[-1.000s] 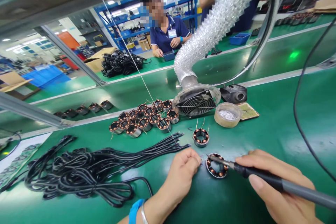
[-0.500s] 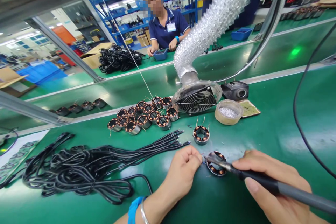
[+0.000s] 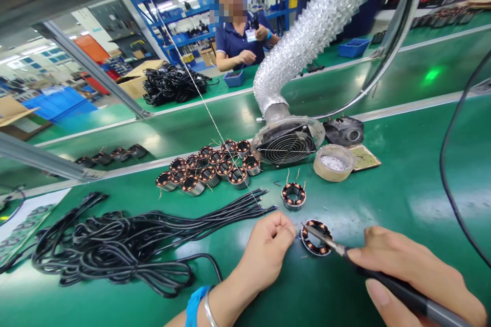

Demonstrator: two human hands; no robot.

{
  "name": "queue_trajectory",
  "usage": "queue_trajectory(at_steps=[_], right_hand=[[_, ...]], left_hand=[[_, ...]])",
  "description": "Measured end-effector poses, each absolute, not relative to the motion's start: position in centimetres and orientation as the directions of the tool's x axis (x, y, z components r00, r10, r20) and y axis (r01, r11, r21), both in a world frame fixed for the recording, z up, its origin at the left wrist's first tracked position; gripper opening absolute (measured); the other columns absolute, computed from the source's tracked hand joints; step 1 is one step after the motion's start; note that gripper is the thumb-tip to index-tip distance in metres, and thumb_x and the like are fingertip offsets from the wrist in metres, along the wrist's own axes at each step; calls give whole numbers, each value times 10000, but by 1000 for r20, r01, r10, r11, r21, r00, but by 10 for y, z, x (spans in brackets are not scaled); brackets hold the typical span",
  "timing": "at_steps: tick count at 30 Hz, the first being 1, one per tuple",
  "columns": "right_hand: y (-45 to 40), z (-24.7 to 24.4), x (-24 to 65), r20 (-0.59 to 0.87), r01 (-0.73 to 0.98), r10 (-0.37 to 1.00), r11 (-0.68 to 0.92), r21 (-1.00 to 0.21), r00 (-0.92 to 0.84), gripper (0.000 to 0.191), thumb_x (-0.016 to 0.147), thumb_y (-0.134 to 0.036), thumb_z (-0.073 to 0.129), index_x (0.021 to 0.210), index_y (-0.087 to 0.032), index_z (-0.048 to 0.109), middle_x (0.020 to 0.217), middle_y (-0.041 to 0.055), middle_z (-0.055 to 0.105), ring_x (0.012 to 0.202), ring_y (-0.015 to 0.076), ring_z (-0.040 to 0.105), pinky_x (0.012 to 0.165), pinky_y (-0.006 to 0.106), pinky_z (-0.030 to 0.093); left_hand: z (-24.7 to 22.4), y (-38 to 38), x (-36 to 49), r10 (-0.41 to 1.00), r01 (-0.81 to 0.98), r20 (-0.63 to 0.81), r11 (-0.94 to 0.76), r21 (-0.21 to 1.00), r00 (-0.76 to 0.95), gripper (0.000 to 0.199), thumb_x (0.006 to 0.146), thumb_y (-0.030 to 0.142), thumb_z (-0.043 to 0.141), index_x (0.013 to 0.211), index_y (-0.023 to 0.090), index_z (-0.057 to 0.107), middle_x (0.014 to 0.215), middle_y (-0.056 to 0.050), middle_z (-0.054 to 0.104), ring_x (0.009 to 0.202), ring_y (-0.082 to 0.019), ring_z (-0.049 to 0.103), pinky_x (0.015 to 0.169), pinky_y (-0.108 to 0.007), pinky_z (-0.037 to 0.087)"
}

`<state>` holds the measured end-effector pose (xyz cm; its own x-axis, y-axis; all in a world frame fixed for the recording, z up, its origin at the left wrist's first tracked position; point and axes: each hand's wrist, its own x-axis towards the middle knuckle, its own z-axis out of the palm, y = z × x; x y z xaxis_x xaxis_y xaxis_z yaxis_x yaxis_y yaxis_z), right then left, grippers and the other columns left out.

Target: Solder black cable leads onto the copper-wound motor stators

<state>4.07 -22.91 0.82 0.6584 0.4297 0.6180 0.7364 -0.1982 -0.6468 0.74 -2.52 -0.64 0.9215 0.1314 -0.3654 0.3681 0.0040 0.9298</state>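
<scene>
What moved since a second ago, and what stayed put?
The right hand slid back along the soldering iron; its tip stays at the copper coil ring. The left hand still pinches the thin wire beside the ring. The spare ring and cables stayed put.

Left hand [image 3: 268, 250] pinched, right hand [image 3: 416, 273] gripping

Right hand [image 3: 414, 271] grips a soldering iron [image 3: 383, 278], tip on the copper-wound stator [image 3: 315, 237]. Left hand [image 3: 268, 250] pinches a wire at the stator's left edge. Black cables [image 3: 126, 245] sprawl left; fume extractor [image 3: 287, 140] sits farther back.
</scene>
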Motion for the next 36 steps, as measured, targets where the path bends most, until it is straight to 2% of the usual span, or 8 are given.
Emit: queue_trajectory(at_steps=[4, 11, 15, 18, 22, 26, 32, 36], right_hand=[[-229, 8, 44, 647, 761, 418, -208, -615, 637, 198, 892, -176, 515, 1037, -266, 614, 728, 54, 663, 669, 238, 667, 526, 353, 509], [-227, 10, 50, 664, 777, 430, -169, -606, 612, 289, 839, -119, 517, 1075, -255, 613, 721, 46, 644, 627, 223, 648, 515, 352, 518], [-226, 2, 54, 701, 778, 374, -99, -620, 607, 382, 838, -88, 518, 1177, -230, 621, 796, 53, 656, 624, 193, 635, 525, 331, 535], [-217, -10, 58, 720, 768, 291, -100, -632, 630, 449, 881, -83, 530, 1298, -248, 565, 759, 12, 672, 565, 155, 629, 504, 277, 544], [-198, -18, 66, 682, 808, 467, -136, -574, 563, 372, 888, -51, 566, 1205, -241, 606, 833, 2, 726, 611, 130, 677, 578, 226, 562], [-186, -17, 70, 681, 854, 610, 14, -521, 405, 355, 902, -22, 514, 1185, -223, 588, 857, 5, 732, 677, 127, 683, 627, 235, 547], [-188, -14, 66, 725, 864, 526, -39, -502, 445, 270, 859, -4, 503, 1028, -200, 583, 845, 19, 715, 648, 119, 666, 611, 224, 527], [-188, -17, 63, 688, 856, 570, -56, -513, 450, 278, 855, -32, 490, 1066, -195, 570, 777, 6, 670, 563, 113, 595, 545, 230, 489]], left_hand=[[-5, -26, 8, 138, 374, -372, 6, 927, 918, 156, 741, 300, 512, 632, 194, 475, 508, 83, 325, 486, -86, 236, 478, -230, 204], [-6, -26, 9, 152, 376, -374, 21, 927, 915, 160, 729, 307, 539, 631, 190, 493, 502, 82, 327, 488, -89, 251, 495, -223, 226], [-9, -24, 8, 136, 373, -372, 19, 928, 918, 177, 752, 318, 540, 642, 192, 482, 529, 76, 334, 509, -95, 258, 509, -231, 229], [-8, -21, 4, 69, 344, -340, -42, 938, 938, 221, 839, 344, 511, 681, 197, 464, 569, 65, 356, 545, -108, 293, 533, -239, 243], [0, -15, -3, -56, 258, -278, -239, 936, 959, 328, 974, 400, 386, 722, 201, 454, 635, 32, 463, 633, -134, 396, 612, -259, 294], [12, -12, -7, -147, 194, -257, -345, 918, 955, 390, 1016, 421, 295, 741, 200, 461, 722, 13, 504, 713, -146, 454, 690, -265, 327], [22, -11, -8, -82, 156, -240, -554, 818, 967, 243, 1009, 369, 352, 847, 214, 447, 810, 15, 493, 755, -156, 440, 698, -275, 307], [14, -9, -7, -79, 166, -231, -480, 861, 970, 250, 998, 368, 366, 820, 207, 436, 780, 14, 460, 742, -152, 408, 678, -271, 304]])
